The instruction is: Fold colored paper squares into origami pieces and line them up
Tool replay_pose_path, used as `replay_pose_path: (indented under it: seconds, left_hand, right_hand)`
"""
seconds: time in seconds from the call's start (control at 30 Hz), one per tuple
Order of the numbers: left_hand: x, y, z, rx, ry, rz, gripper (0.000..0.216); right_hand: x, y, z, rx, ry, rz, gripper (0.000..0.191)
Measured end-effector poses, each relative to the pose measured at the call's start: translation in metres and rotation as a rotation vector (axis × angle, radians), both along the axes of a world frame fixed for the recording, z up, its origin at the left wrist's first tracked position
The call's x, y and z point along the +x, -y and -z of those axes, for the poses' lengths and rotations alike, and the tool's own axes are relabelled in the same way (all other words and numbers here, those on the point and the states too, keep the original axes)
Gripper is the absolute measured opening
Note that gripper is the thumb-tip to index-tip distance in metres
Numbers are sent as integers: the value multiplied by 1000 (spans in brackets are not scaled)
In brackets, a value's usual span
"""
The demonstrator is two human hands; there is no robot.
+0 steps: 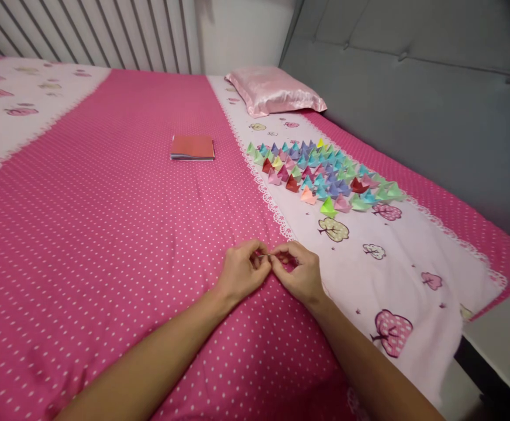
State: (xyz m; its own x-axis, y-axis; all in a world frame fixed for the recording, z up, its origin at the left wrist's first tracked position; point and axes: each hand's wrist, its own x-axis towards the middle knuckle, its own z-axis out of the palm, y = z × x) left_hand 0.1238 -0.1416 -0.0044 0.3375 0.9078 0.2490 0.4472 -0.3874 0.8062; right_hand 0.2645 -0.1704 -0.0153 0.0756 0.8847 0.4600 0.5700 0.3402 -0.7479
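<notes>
My left hand [244, 270] and my right hand [299, 273] meet fingertip to fingertip just above the pink dotted bedspread [150, 234]. Thumb and fingers of both hands are pinched closed. Something very small, with a dark bit showing, seems to be between the fingertips, but its kind cannot be made out. Beyond my right hand stand several rows of small folded paper figures [328, 207] with pointed tips, in green, blue, purple, pink, red and yellow. Farther off to the left lies a stack of square paper [192, 147] with an orange-red top sheet.
A shiny pink pillow [276, 93] lies at the far end, against the grey padded headboard [390, 93]. The white band of the bedspread with printed trees [393, 332] runs under the paper figures. At the lower right the bed's edge drops away.
</notes>
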Motion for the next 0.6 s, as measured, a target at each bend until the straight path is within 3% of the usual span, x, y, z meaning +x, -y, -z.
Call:
replay_pose_path:
  seconds: [0.6]
  left_hand:
    - [0,0,2,-6,30,2,9]
  right_hand:
    - [-2,0,-2,11,54,20,6]
